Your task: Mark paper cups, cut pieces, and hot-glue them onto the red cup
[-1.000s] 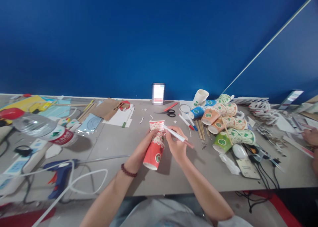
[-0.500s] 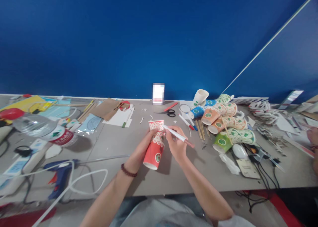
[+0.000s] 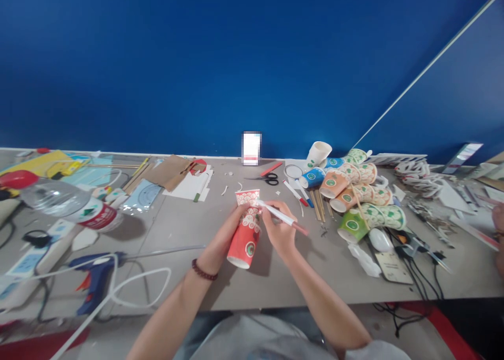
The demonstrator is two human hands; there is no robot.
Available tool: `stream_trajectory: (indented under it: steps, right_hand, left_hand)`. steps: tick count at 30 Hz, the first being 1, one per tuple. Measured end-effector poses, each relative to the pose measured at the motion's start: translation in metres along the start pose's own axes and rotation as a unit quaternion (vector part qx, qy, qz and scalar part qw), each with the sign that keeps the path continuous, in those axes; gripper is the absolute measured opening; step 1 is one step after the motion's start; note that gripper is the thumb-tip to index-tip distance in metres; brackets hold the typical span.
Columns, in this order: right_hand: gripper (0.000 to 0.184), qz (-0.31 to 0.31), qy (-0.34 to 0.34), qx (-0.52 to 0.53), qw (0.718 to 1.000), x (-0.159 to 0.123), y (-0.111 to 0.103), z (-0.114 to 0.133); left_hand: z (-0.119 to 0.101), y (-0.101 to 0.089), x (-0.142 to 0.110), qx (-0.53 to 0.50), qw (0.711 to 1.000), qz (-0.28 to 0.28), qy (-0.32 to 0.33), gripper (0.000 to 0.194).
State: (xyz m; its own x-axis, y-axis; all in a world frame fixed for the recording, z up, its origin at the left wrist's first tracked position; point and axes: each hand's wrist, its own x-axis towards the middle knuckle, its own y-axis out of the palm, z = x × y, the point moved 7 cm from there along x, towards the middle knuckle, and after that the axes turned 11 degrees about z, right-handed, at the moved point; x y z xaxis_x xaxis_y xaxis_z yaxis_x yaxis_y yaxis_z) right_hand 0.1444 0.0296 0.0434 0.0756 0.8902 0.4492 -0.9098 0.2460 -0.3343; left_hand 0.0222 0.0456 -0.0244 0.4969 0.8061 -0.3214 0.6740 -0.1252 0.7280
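Our left hand (image 3: 230, 228) is wrapped around the red paper cups (image 3: 243, 246), set end to end; fingers closed, no slack seen. Our right hand (image 3: 282, 235) pinches a white marker (image 3: 279, 213), tip at the upper cup's side. The pair sits tilted above the table (image 3: 169, 231), before us. Progress, judged: the two cups are already paired; marking appears under way. Any line made, and how much remains, we cannot tell. Farther right lie green cups (image 3: 352, 226) and orange cups (image 3: 333, 184), also end to end.

Plastic bottle (image 3: 57, 198) — black-handled scissors (image 3: 271, 179)
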Motion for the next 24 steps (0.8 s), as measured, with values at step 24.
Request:
stream_trajectory:
  steps: [24]
  right_hand:
    - [0.008, 0.008, 0.004, 0.018, 1.000, 0.0007, 0.0012, 0.0006]
  left_hand:
    - [-0.0037, 0.0017, -0.0018, 0.005, 1.000, -0.027, -0.015, 0.024]
